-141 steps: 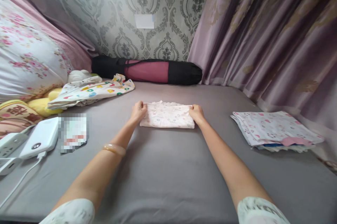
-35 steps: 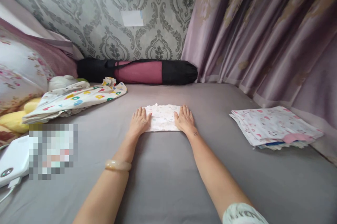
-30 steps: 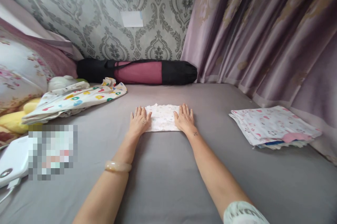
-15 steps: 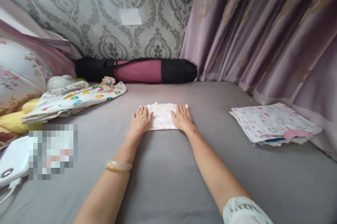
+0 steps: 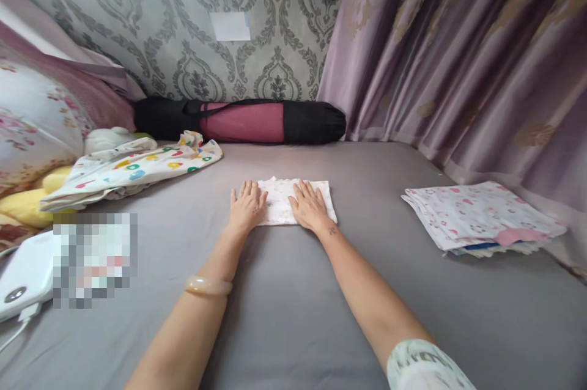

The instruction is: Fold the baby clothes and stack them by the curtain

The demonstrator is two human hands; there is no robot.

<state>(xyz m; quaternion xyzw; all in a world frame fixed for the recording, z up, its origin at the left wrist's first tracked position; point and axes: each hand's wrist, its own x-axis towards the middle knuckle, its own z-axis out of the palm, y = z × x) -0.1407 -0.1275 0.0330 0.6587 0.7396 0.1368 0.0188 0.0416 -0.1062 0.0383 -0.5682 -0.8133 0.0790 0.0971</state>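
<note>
A small folded white cloth (image 5: 279, 202) with a faint print lies flat on the grey bed sheet (image 5: 279, 292), its far edge slightly ruffled. Over its left end rests my left hand (image 5: 248, 205), palm down with the fingers stretched out. My right hand (image 5: 312, 203) lies flat on the right half of the cloth, fingers spread, and the cloth's right edge shows beyond it. Neither hand grips anything. The part of the cloth under both palms is hidden.
On the right lies a stack of folded printed cloths (image 5: 481, 213). A patterned cloth (image 5: 137, 167) lies at left beside a yellow plush (image 5: 27, 203). Nearer is a white power bank (image 5: 30, 274) with a cable, beside a blurred item. A black and maroon roll bag (image 5: 243, 122) lies along the wall.
My right hand has slid a little to the left across the cloth, uncovering its right edge. My left hand stays in nearly the same place. The view has shifted slightly.
</note>
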